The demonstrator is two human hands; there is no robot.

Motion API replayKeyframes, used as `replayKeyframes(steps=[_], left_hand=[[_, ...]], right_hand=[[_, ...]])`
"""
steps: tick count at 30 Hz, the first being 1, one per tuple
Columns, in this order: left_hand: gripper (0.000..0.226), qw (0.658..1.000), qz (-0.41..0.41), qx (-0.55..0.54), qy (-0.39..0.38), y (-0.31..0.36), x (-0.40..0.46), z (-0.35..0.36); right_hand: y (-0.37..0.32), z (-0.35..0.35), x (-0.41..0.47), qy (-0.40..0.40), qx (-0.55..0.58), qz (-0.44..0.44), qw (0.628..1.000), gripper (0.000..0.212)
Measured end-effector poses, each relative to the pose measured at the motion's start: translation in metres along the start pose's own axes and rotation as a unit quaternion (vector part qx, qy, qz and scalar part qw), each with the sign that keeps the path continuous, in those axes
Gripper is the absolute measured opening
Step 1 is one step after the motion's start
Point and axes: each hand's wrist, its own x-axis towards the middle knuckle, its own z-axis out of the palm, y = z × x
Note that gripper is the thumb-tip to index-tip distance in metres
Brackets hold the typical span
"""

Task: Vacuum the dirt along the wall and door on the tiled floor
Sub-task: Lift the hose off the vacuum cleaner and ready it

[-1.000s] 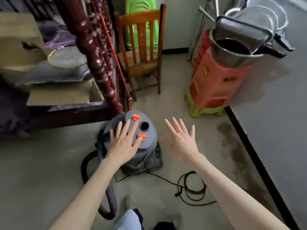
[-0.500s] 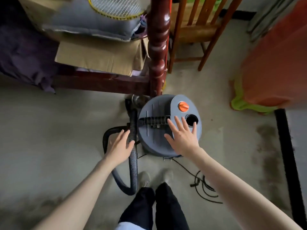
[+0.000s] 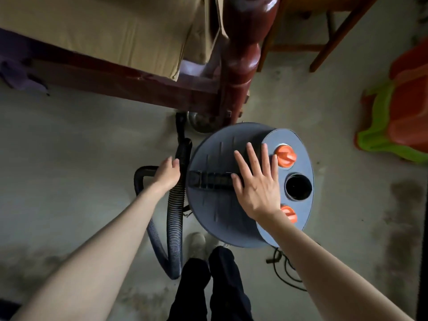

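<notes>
The grey drum vacuum stands at the centre of the frame on the tiled floor, seen from straight above. The right hand lies flat on its lid with fingers straight and spread, the thumb by the black carry handle. The left hand reaches to the ribbed black hose at the drum's left side, fingers bent at it; whether they grip it I cannot tell. Close above the vacuum a dark red turned bedpost and its rail bar the way, with a flattened cardboard box on the bed at upper left. A wooden chair stands at upper right, and orange and green plastic stools crowd the right edge. A black cord lies coiled just below the drum, beside the person's dark trouser legs. Open floor stretches to the left and lower left, and a stained strip runs down the right.
</notes>
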Motion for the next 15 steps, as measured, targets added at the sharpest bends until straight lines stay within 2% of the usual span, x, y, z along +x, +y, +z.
replayKeyframes(steps=[4,7,11,15], left_hand=[[0.036,0.997,-0.031,-0.072,-0.013,0.003,0.022,0.009],[0.025,0.982,-0.068,-0.175,-0.004,0.004,0.028,0.012],[0.009,0.968,-0.074,-0.239,0.012,0.008,0.022,0.008],[0.012,0.950,-0.058,-0.308,0.013,0.008,0.002,-0.002]], right_hand=[[0.003,0.007,0.000,0.045,-0.003,-0.015,0.999,0.054],[0.004,0.009,0.000,0.057,0.003,-0.019,0.998,0.054],[0.005,0.008,0.000,0.060,0.010,-0.019,0.998,0.054],[0.005,0.008,0.000,0.054,0.007,-0.016,0.998,0.054]])
